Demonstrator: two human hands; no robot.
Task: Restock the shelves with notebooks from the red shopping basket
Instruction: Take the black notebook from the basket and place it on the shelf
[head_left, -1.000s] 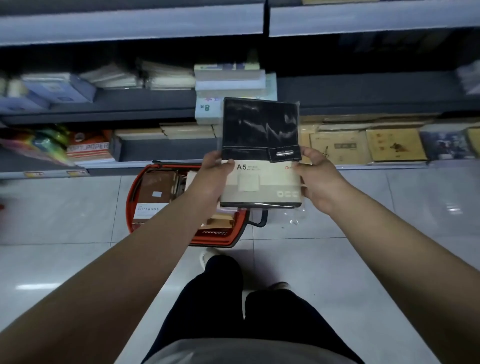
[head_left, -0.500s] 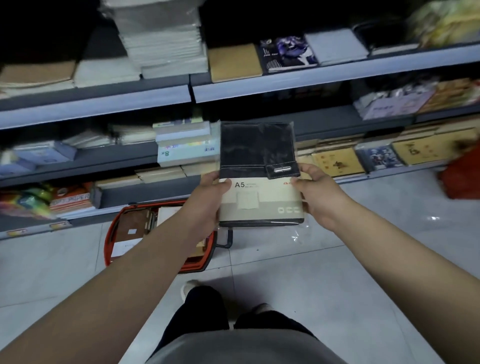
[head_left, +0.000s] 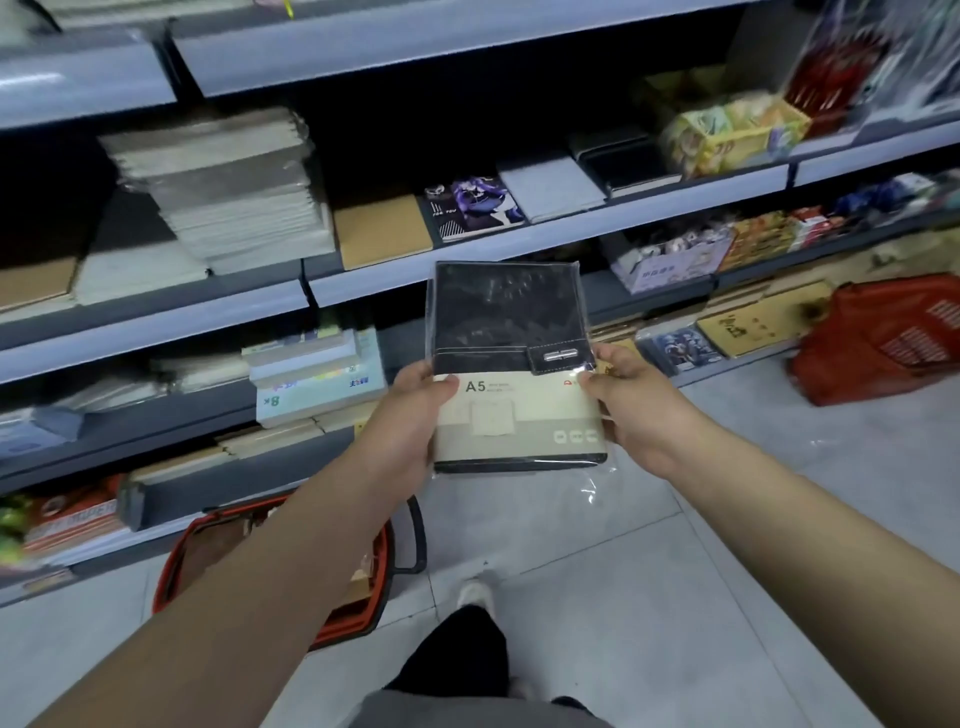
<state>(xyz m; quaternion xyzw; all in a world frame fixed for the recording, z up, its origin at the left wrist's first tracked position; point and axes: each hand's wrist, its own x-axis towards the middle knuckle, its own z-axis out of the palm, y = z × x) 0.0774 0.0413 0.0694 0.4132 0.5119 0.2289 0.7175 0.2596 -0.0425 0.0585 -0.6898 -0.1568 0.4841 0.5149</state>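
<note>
At the upper left of the frame, a tall stack of wrapped grey pads (head_left: 228, 187) sits on a shelf (head_left: 156, 322) of the stationery aisle. Below it, at lower left, the red shopping basket (head_left: 270, 566) stands on the tiled floor, partly hidden behind the person's left forearm. At centre, the left hand (head_left: 410, 410) grips the left edge of a plastic-wrapped black A5 notebook (head_left: 511, 364), held upright in the air before the shelves; the right hand (head_left: 631, 405) pinches its right edge, thumb on the cover. At far right, a second red basket (head_left: 883, 338) rests on the floor.
</note>
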